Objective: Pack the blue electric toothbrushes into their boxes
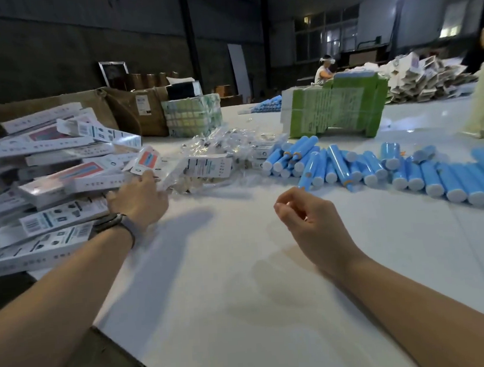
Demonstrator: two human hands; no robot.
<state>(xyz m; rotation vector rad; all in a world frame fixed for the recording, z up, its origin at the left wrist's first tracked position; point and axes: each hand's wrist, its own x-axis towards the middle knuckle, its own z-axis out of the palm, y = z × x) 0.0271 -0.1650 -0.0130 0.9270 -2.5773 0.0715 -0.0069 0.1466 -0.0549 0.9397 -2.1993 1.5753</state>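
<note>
Several blue toothbrush handles (377,171) with white ends lie in a loose row across the right of the white table (228,284). A heap of white toothbrush boxes (54,173) is piled at the left. My left hand (138,199) reaches into that heap and its fingers rest on a box (97,180) near the top; the fingertips are hidden, so the grip is unclear. My right hand (309,221) hovers over the table with loosely curled fingers and holds nothing. It is short of the nearest blue handles.
Clear plastic bags of small parts (227,150) lie behind my hands. Green cartons (336,110) and a wrapped pack (193,115) stand farther back, brown cardboard boxes (132,110) at the back left. Flat boxes (425,78) are heaped at the far right. Another person (323,71) sits far behind.
</note>
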